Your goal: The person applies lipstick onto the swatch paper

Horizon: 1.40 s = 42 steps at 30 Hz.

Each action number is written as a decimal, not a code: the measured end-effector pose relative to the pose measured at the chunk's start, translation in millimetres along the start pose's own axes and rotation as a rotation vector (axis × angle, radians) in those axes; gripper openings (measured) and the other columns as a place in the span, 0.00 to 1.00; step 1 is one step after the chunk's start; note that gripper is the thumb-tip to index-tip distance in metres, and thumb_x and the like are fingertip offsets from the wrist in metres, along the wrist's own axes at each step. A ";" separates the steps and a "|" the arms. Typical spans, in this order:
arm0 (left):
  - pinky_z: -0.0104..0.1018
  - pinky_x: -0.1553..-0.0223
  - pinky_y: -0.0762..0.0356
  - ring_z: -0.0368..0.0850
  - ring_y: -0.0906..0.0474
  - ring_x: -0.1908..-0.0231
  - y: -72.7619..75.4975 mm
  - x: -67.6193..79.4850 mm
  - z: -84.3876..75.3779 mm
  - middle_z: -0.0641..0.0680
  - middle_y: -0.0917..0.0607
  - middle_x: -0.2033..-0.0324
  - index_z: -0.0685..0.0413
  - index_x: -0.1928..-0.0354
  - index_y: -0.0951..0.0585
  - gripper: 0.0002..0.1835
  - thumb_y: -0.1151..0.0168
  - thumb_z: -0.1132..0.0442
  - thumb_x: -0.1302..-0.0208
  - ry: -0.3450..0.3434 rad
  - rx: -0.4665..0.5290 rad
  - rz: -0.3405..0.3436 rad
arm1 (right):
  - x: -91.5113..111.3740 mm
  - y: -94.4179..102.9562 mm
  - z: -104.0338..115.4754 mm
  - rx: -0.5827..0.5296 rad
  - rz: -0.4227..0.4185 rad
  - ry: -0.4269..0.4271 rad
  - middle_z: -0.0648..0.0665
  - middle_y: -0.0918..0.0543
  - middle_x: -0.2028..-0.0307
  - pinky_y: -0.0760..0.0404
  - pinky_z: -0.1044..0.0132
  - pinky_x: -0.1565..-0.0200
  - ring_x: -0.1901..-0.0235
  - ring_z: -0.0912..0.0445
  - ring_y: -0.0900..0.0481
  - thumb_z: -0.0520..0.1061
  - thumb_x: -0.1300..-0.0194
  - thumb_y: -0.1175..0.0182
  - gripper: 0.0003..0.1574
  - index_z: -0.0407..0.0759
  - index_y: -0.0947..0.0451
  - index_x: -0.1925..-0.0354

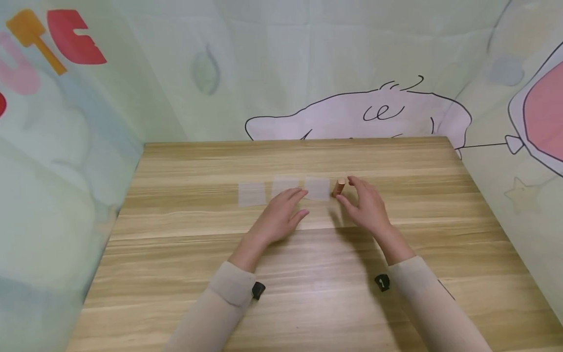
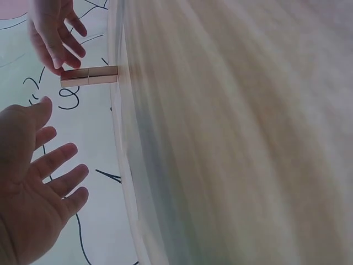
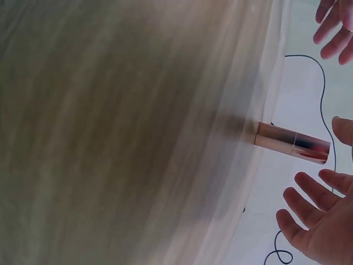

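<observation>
A shiny rose-gold lipstick tube stands upright on the table; the right wrist view shows a seam round the lipstick tube. Just to its right is my right hand, thumb and fingers spread apart on either side of the tube and not gripping it. My left hand hovers with relaxed, parted fingers over the near edge of the middle pale square, partly hiding it. In the left wrist view the left hand holds nothing. Another pale square lies between the left fingertips and the tube.
A third pale square lies left of the others on the wood-grain table. A printed cloth hangs behind the table's far edge and along both sides. Small black pieces sit by the sleeve cuffs.
</observation>
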State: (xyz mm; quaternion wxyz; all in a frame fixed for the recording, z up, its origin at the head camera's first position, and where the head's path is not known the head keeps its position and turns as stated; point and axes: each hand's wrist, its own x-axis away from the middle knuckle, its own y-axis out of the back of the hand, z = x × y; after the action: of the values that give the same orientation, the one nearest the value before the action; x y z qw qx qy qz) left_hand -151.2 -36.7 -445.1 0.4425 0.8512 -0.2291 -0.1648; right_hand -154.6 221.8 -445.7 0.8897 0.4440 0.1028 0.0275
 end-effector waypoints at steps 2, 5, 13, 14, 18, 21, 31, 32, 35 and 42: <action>0.49 0.26 0.44 0.55 0.39 0.27 0.4 -2.7 -1.7 0.60 0.33 0.28 0.56 0.25 0.34 0.29 0.45 0.53 0.23 -0.001 -0.002 0.008 | -0.4 -0.3 -1.3 -0.014 0.016 -0.026 0.29 0.24 0.38 0.35 0.36 0.35 0.37 0.34 0.29 0.51 0.30 0.35 0.40 0.31 0.35 0.30; 0.48 0.26 0.44 0.55 0.39 0.27 0.9 -7.5 -3.0 0.60 0.32 0.28 0.55 0.25 0.34 0.29 0.45 0.53 0.23 -0.006 -0.017 0.012 | -1.5 -0.8 -4.2 -0.025 0.032 -0.058 0.29 0.23 0.38 0.31 0.36 0.37 0.38 0.35 0.27 0.52 0.30 0.35 0.40 0.31 0.34 0.30; 0.47 0.26 0.44 0.55 0.39 0.27 -0.5 -18.5 -0.6 0.60 0.32 0.28 0.56 0.26 0.33 0.29 0.43 0.56 0.23 -0.019 -0.035 0.037 | -6.8 -5.1 -13.1 -0.055 0.049 -0.084 0.30 0.17 0.48 0.22 0.41 0.47 0.51 0.36 0.18 0.49 0.32 0.33 0.31 0.30 0.24 0.39; 0.47 0.26 0.45 0.54 0.39 0.27 -1.0 -20.0 -0.5 0.60 0.32 0.28 0.56 0.26 0.33 0.29 0.43 0.55 0.23 -0.020 -0.040 0.042 | -7.5 -5.7 -14.3 -0.052 0.047 -0.089 0.31 0.17 0.50 0.21 0.41 0.48 0.53 0.37 0.17 0.49 0.32 0.33 0.29 0.30 0.23 0.41; 0.47 0.26 0.45 0.54 0.39 0.27 -2.7 -25.2 -1.3 0.60 0.32 0.28 0.55 0.26 0.32 0.28 0.43 0.55 0.23 -0.034 -0.065 0.055 | -10.0 -7.6 -15.2 -0.056 0.049 -0.117 0.33 0.15 0.54 0.19 0.45 0.52 0.58 0.39 0.14 0.48 0.32 0.32 0.26 0.30 0.21 0.45; 0.48 0.26 0.44 0.55 0.38 0.28 -4.2 -29.0 -2.9 0.60 0.31 0.29 0.56 0.27 0.31 0.28 0.43 0.56 0.24 -0.060 -0.086 0.060 | -11.5 -8.1 -13.4 -0.064 0.074 -0.141 0.33 0.14 0.55 0.18 0.46 0.53 0.59 0.40 0.13 0.49 0.32 0.33 0.27 0.29 0.21 0.45; 0.46 0.26 0.44 0.54 0.37 0.28 -0.7 -51.2 -12.7 0.59 0.31 0.29 0.57 0.27 0.32 0.28 0.44 0.55 0.23 -0.114 -0.216 0.097 | -19.3 -6.6 -13.1 -0.047 0.108 -0.166 0.33 0.14 0.54 0.19 0.46 0.50 0.56 0.40 0.14 0.47 0.32 0.32 0.28 0.28 0.23 0.43; 0.46 0.26 0.44 0.54 0.37 0.28 0.2 -54.1 -13.7 0.59 0.31 0.29 0.58 0.27 0.32 0.28 0.44 0.55 0.23 -0.121 -0.223 0.101 | -20.4 -6.3 -13.7 -0.051 0.111 -0.168 0.33 0.14 0.54 0.18 0.46 0.50 0.56 0.41 0.14 0.47 0.32 0.32 0.28 0.28 0.23 0.43; 0.47 0.26 0.45 0.54 0.37 0.28 2.6 -61.9 -16.9 0.59 0.30 0.29 0.59 0.27 0.32 0.28 0.44 0.54 0.23 -0.141 -0.242 0.112 | -22.8 -6.1 -15.0 -0.058 0.127 -0.161 0.33 0.14 0.55 0.18 0.48 0.51 0.57 0.41 0.14 0.46 0.33 0.31 0.28 0.28 0.23 0.43; 0.47 0.26 0.44 0.54 0.37 0.28 2.7 -73.5 -24.7 0.59 0.30 0.29 0.59 0.27 0.31 0.28 0.44 0.54 0.23 -0.159 -0.255 0.139 | -26.5 -9.4 -19.9 -0.042 0.133 -0.120 0.36 0.12 0.58 0.19 0.47 0.50 0.56 0.43 0.14 0.46 0.35 0.29 0.23 0.32 0.19 0.48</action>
State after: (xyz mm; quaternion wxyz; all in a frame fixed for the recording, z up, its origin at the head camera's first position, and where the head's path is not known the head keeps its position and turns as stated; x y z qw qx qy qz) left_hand -201.8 18.1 -423.5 0.5377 0.7545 -0.2990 -0.2284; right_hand -185.0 227.9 -460.7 0.8997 0.4317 0.0191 0.0622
